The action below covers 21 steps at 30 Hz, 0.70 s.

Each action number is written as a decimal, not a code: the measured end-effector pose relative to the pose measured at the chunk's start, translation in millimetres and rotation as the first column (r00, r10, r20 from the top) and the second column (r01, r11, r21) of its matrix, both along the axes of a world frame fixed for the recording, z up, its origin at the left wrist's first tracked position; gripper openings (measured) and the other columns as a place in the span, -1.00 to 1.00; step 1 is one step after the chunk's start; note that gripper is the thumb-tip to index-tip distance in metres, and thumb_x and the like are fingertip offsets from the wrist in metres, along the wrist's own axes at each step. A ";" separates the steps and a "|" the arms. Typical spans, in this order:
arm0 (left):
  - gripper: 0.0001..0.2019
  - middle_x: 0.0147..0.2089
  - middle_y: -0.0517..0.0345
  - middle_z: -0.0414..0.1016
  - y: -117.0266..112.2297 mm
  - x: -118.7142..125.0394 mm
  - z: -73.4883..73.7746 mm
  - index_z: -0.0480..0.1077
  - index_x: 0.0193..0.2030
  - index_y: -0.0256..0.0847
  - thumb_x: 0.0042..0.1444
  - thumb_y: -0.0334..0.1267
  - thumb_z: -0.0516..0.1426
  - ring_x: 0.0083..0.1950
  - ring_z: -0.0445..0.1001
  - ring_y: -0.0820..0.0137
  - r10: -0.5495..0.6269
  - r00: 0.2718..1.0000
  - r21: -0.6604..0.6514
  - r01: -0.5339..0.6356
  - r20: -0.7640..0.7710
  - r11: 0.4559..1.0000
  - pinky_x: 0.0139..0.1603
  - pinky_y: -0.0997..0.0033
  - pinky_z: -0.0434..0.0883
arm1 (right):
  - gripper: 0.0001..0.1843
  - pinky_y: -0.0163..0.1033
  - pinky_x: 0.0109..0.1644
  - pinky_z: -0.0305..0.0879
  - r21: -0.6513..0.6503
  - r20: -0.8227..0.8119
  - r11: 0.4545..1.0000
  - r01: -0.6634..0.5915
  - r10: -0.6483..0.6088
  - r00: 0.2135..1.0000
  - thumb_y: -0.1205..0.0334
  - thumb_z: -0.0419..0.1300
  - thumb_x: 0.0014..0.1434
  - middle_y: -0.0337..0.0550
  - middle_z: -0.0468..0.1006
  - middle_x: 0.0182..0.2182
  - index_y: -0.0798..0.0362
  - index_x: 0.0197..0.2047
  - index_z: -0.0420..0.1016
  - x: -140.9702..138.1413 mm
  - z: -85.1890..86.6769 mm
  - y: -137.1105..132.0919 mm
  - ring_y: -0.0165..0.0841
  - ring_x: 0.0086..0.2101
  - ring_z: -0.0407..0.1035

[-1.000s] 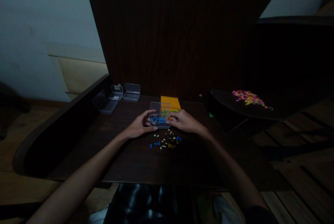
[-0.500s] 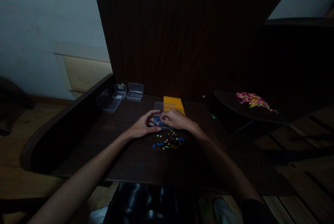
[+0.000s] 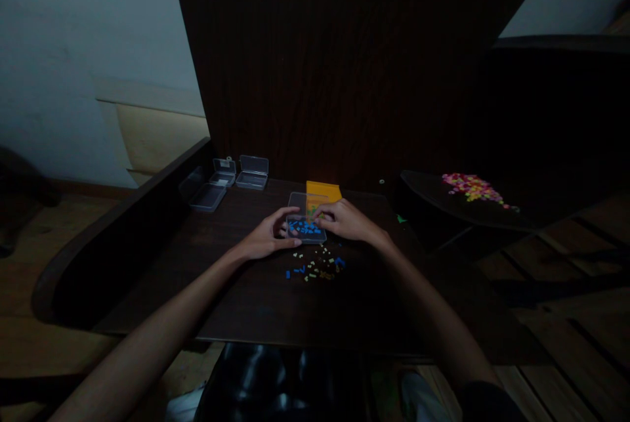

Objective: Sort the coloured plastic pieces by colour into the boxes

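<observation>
A clear plastic box [image 3: 315,241], its lid tipped back, stands on the dark wooden table with many small blue pieces [image 3: 306,228] inside. My left hand [image 3: 266,236] is curled round the box's left end, thumb along the near side and fingers behind. Over the box's right rear part is my right hand [image 3: 343,220], fingertips drawn together in a pinch; whatever is between them is too small or dark to make out. Just in front of the box lies a scatter of small cream pieces [image 3: 313,269], with blue pieces [image 3: 339,262] and dull yellow ones [image 3: 325,274] among them.
A yellow box [image 3: 322,189] stands behind the clear box. Open clear cases [image 3: 252,179] sit at the back left, beside the raised wooden side edge [image 3: 123,225]. On a ledge to the right lies a heap of pink and yellow pieces [image 3: 473,188].
My right hand has shifted from inside the box to the right and slightly up, uncovering more blue pieces. My left hand keeps its hold; the view has shifted slightly.
</observation>
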<state>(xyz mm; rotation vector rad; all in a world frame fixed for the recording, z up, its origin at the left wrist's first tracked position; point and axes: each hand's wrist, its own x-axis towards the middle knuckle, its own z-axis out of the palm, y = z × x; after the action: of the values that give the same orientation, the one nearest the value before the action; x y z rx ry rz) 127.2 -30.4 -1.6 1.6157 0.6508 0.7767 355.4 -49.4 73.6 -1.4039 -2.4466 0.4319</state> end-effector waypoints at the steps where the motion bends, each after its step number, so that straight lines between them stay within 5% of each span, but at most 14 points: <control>1: -0.24 -0.03 0.01 0.43 -0.1 0.0 0.6 0.14 0.26 -0.18 -0.09 -0.23 0.33 -0.16 0.42 0.40 -0.003 1.000 -0.007 0.003 -0.002 1.000 -0.08 0.24 0.40 | -0.79 -0.36 -0.39 0.00 0.008 -0.017 1.000 0.014 -0.014 1.000 0.32 0.15 0.14 -0.30 0.36 -0.55 0.15 -0.20 0.58 6.0 -0.2 -1.4 -0.50 -0.53 0.15; 5: -0.25 0.02 -0.02 0.41 -0.5 -0.3 2.8 0.16 0.24 -0.17 -0.10 -0.24 0.34 -0.15 0.43 0.40 0.003 1.000 -0.022 -0.003 0.018 1.000 -0.06 0.24 0.41 | -0.78 -0.37 -0.43 0.00 -0.002 -0.057 0.997 0.071 -0.071 0.996 0.28 0.12 0.15 -0.32 0.32 -0.60 0.17 -0.24 0.58 33.2 -8.6 -8.0 -0.50 -0.57 0.13; 11: -0.26 0.11 -0.06 0.37 0.6 -0.3 0.6 0.19 0.23 -0.16 -0.11 -0.26 0.34 -0.18 0.42 0.44 0.016 1.000 -0.023 -0.015 0.016 1.000 -0.10 0.26 0.42 | -0.75 -0.36 -0.41 0.08 -0.191 0.066 0.979 0.068 -0.056 0.996 0.23 0.21 0.10 -0.26 0.45 -0.55 0.14 -0.17 0.60 59.9 -39.1 -17.9 -0.47 -0.55 0.23; 16: -0.26 0.11 -0.05 0.37 -0.2 -0.5 1.5 0.19 0.23 -0.17 -0.12 -0.26 0.34 -0.19 0.41 0.45 0.023 1.000 -0.018 -0.023 0.005 1.000 -0.10 0.27 0.43 | -0.76 -0.34 -0.35 0.14 -0.156 0.055 0.986 0.057 -0.049 0.997 0.27 0.17 0.15 -0.17 0.55 -0.45 0.11 -0.16 0.60 66.3 -57.2 -21.1 -0.42 -0.47 0.33; 21: -0.26 0.12 -0.07 0.37 -1.3 -0.3 4.1 0.18 0.23 -0.18 -0.11 -0.26 0.34 -0.18 0.42 0.45 0.024 1.000 -0.023 -0.024 -0.002 0.999 -0.08 0.27 0.43 | -0.79 -0.33 -0.34 0.18 -0.105 -0.016 0.994 0.036 -0.038 0.999 0.26 0.15 0.16 -0.13 0.54 -0.43 0.16 -0.24 0.57 66.6 -54.7 -21.9 -0.40 -0.44 0.34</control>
<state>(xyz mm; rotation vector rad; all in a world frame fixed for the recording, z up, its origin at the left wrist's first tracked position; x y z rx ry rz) 127.0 -31.8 2.5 1.5898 0.6791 0.7831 422.0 -71.3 18.9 -1.4777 -2.4111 0.5689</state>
